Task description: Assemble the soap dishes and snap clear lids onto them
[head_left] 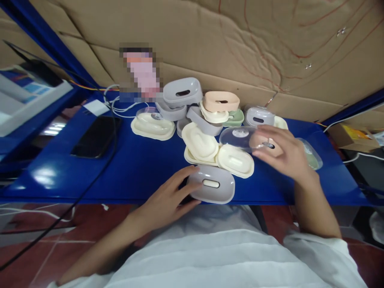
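Observation:
My left hand (168, 196) is around the left end of a grey oval plastic box (222, 192), with fingers on its far side and thumb near its front edge. A pale slot shows in its middle. My right hand (282, 152) grips the right end of a clear plastic lid (229, 138) with a round sticker. Under those fingers is a peach slotted piece (277, 149), partly hidden. Cream oval trays (237, 161) lie just beyond the grey box. Another cream tray (199, 142) rests tilted on one beneath it.
Behind are stacked a grey slotted box (183, 90), a peach box (222, 102) and a green piece (237, 118). A black phone (94, 137) lies left on the blue table (144, 172). A black cable (99, 176) crosses in front. Cardboard (210, 48) stands behind.

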`<state>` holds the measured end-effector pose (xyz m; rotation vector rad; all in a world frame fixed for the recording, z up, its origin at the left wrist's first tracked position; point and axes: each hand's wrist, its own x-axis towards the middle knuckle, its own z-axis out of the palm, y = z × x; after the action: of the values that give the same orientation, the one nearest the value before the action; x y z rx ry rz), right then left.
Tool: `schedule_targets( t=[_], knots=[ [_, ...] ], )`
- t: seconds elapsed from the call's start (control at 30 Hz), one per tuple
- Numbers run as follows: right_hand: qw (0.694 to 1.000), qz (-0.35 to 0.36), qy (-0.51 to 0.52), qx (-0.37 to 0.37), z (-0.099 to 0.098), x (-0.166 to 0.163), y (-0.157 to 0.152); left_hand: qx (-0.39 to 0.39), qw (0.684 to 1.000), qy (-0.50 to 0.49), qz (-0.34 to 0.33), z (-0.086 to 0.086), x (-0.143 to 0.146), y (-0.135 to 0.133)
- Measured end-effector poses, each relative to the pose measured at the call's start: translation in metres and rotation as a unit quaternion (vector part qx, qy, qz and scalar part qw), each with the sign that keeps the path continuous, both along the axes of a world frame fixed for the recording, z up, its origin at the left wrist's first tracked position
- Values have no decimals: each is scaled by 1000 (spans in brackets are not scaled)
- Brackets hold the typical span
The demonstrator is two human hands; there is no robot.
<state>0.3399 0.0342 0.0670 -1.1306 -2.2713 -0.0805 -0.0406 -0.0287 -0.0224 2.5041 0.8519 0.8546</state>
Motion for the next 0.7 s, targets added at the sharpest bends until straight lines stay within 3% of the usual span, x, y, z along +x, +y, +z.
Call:
schedule_targets(
  t=[0.13,0.23,0.4,0.7],
  knots=[
    [998,45,29,-20,-36,-30,-64,-35,999,-30,28,-3,0,0],
    [995,67,33,-60,-63,-50,-91,-43,999,-20,25,-4,-1,0],
    [992,99,-35,-68,-73,-67,-91,-45,999,5,11,-5,-2,2],
    [997,62,-53,-10,-81,-67,-97,-37,999,1,3,-5,-2,2]
  ],
)
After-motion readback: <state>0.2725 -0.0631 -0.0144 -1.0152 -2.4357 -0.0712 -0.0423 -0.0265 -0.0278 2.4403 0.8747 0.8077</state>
